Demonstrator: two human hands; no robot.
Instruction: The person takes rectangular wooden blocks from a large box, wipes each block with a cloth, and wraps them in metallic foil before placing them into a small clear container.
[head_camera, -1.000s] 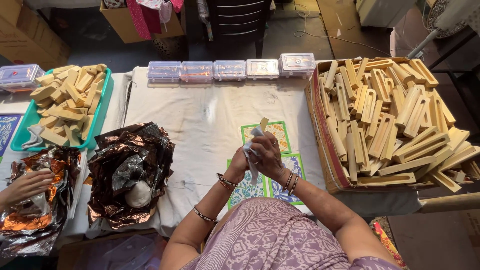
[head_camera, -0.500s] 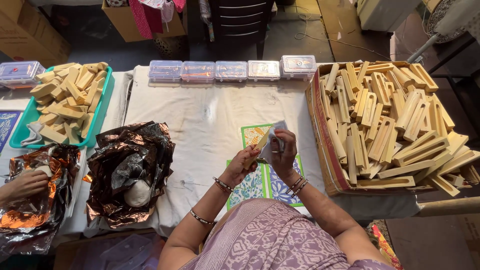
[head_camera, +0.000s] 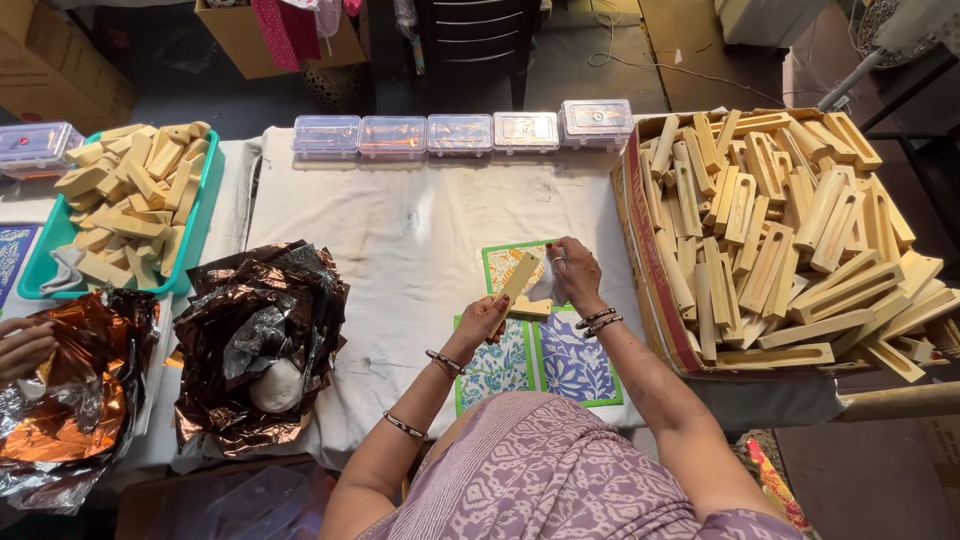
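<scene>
My left hand (head_camera: 483, 320) grips a pale flat wooden piece (head_camera: 519, 279) by its lower end and holds it tilted above the table. My right hand (head_camera: 575, 272) is just to its right, fingers pinched on a small grey-white cloth (head_camera: 545, 291) that rests low over a green patterned tile (head_camera: 500, 262). A second short wooden piece (head_camera: 530, 309) lies flat between my hands. Nearer to me lie a blue patterned tile (head_camera: 577, 366) and a teal one (head_camera: 494, 372) on the white table cloth (head_camera: 400, 250).
A cardboard box (head_camera: 640, 250) heaped with slotted wooden pieces fills the right. A green tray (head_camera: 203, 225) of wooden blocks sits far left, crumpled copper foil bags (head_camera: 262, 320) beside it. Clear plastic boxes (head_camera: 460, 134) line the far edge. Another person's hand (head_camera: 22, 346) touches foil at left.
My hands have come apart and lowered. The cloth, earlier wrapped round the wooden piece, is now off it and down on the tile under my right hand; my left keeps the piece.
</scene>
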